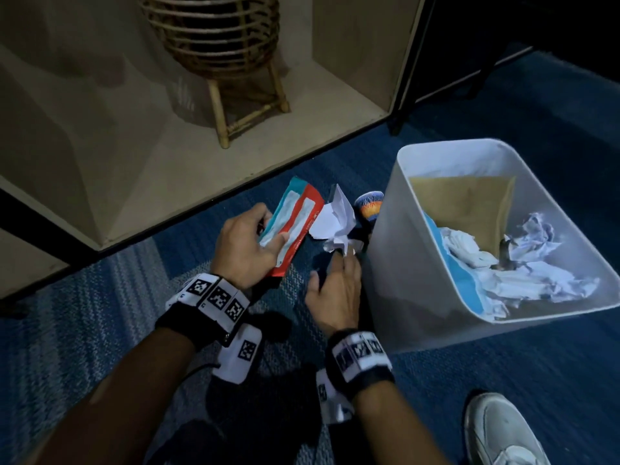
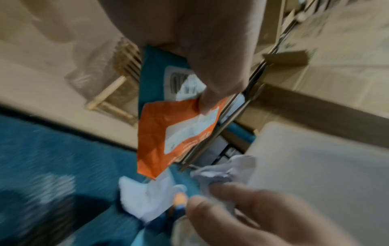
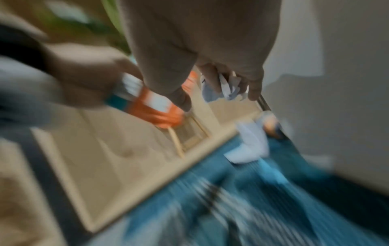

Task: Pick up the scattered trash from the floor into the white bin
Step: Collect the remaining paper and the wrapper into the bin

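Observation:
My left hand [image 1: 270,226] grips an orange and teal wrapper [image 1: 293,226], the thumb pressed on its face [image 2: 174,133]. Just right of it, my right hand [image 1: 330,263] pinches a small crumpled white paper [image 1: 340,245] in its fingertips [image 3: 227,89], close to the side of the white bin [image 1: 396,263]. Another crumpled white paper [image 1: 335,213] lies on the blue carpet behind it, with a blue and orange paper cup [image 1: 369,206] against the bin. The bin holds brown paper, a blue piece and several white paper balls.
A low wooden shelf unit [image 1: 167,169] runs along the carpet's far edge, with a rattan basket stand [image 1: 214,35] inside it. Dark furniture legs [image 1: 399,122] stand behind the bin. A white shoe [image 1: 496,427] is at the lower right.

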The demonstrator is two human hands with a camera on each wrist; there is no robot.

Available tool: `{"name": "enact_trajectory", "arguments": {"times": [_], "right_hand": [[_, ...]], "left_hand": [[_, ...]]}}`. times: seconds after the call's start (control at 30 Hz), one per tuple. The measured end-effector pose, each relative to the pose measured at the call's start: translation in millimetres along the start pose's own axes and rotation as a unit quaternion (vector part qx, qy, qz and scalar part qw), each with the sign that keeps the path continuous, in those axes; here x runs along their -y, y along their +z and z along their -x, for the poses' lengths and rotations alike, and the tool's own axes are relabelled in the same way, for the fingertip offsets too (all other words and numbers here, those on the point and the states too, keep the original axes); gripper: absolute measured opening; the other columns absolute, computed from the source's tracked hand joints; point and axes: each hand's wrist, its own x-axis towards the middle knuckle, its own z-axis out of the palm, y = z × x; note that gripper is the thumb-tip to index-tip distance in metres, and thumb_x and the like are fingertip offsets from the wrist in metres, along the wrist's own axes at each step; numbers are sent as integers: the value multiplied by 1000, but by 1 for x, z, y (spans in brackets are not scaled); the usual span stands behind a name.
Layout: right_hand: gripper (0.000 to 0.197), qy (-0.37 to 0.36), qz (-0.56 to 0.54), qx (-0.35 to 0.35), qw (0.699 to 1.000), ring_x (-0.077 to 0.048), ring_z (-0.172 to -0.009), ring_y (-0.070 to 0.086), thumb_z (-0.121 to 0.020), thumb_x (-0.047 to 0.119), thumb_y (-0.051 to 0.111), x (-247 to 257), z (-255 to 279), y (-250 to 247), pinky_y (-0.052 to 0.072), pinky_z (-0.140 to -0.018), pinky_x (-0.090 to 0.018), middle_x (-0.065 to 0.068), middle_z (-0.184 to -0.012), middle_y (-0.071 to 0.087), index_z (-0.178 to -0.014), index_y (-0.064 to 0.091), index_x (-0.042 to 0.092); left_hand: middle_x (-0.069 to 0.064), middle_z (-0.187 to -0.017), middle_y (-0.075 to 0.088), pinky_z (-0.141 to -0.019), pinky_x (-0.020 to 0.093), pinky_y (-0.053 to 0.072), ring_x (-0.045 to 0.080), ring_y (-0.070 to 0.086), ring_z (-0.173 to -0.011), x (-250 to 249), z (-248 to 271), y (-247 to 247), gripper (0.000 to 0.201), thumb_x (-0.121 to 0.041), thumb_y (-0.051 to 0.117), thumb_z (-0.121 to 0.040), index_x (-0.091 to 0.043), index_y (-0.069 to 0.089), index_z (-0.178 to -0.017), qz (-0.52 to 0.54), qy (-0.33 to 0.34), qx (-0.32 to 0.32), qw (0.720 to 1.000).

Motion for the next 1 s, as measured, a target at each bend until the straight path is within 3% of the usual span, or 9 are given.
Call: {"name": "enact_trajectory", "arguments": {"times": [0.1,0.23,0.33,0.43,0.57,0.7,0.8,0.9,1.0], "right_hand": [[67,-45,-65,-54,995,-28,-151,19,-94,28,57,30,40,-37,13,-123,-30,-15,-162,24,-152,33,3],[70,-66,-116,-95,986,-10,-152,15,-96,32,61,67,82,-95,16,-123,-25,-2,-164,23,-156,30,15],[69,-58,-134,-197,969,-1,-149,13,-93,42,62,90,97,-134,9,-119,-9,-5,-163,27,-152,40,16],[64,-103,-146,-290,940,-20,-149,30,-91,35,67,104,99,-178,25,-121,-28,-10,-157,37,-146,49,9],[47,-108,-115,-311,937,-36,-137,44,-90,29,65,84,94,-225,39,-109,-55,-19,-143,49,-130,58,4],[34,-69,-65,-300,949,-28,-141,42,-85,32,67,50,90,-232,40,-106,-58,-11,-152,41,-118,68,23],[26,-58,-56,-316,945,-26,-136,46,-83,30,70,29,94,-232,43,-102,-59,-10,-148,45,-107,73,23],[23,-62,-41,-326,943,-24,-134,49,-83,28,71,17,97,-231,44,-102,-57,-7,-145,48,-104,74,19],[19,-73,-36,-321,943,-25,-135,49,-85,27,70,11,93,-228,40,-105,-57,-7,-140,55,-101,73,18]], "left_hand": [[1,-76,67,-63,35,49,22,61,-68,-28,0,-23,26,-25,75,-81,-12,53,-81,30,42,-42,998],[-5,-79,67,-61,23,46,11,62,-67,-78,-7,-52,24,-26,73,-84,-10,55,-84,75,86,-95,989],[-9,-78,66,-60,9,42,-2,61,-66,-123,-15,-69,23,-24,72,-86,-8,56,-87,126,128,-112,977],[-3,-81,65,-65,24,48,13,61,-70,-167,-26,-76,23,-23,72,-86,-6,57,-89,132,211,-116,962],[-4,-88,67,-75,40,51,21,64,-80,-208,-32,-61,13,-10,69,-83,-12,56,-83,121,319,-82,937],[-1,-90,69,-81,44,42,24,63,-86,-217,-26,-25,20,3,64,-69,-11,59,-83,70,368,-43,926],[0,-93,68,-89,43,41,23,62,-92,-216,-23,-4,22,1,58,-69,-10,63,-87,47,372,-32,926],[-4,-100,70,-99,47,40,20,62,-98,-207,-20,12,21,-8,61,-72,-15,70,-90,16,369,19,929],[-7,-104,72,-110,46,31,17,65,-102,-198,-19,20,25,-34,59,-77,-20,74,-90,-72,344,107,930]]}}
